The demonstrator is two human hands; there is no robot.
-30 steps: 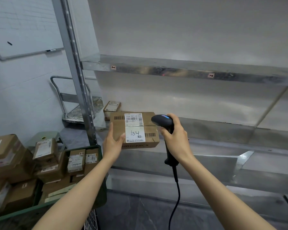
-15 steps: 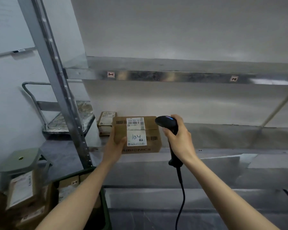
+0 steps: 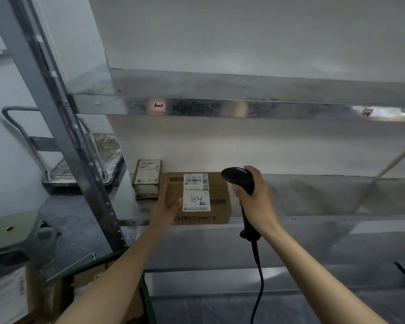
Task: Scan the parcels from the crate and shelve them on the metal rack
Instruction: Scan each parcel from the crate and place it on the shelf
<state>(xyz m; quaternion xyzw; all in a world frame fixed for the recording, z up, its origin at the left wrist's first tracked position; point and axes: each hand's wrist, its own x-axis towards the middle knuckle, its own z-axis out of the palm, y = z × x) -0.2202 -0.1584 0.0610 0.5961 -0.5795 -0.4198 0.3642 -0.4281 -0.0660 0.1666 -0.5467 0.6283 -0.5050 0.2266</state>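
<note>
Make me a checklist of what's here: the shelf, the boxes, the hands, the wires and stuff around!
Surface: metal rack shelf, bare to the right.
Job's things: A34 parcel at the shelf's front edge, beside a small parcel; green crate below left.
Clutter: nothing seen.
Hands: left hand grips the A34 parcel's left end; right hand holds the scanner.
Cables: scanner cable hangs down.
Surroundings: green stool, platform trolley.
</note>
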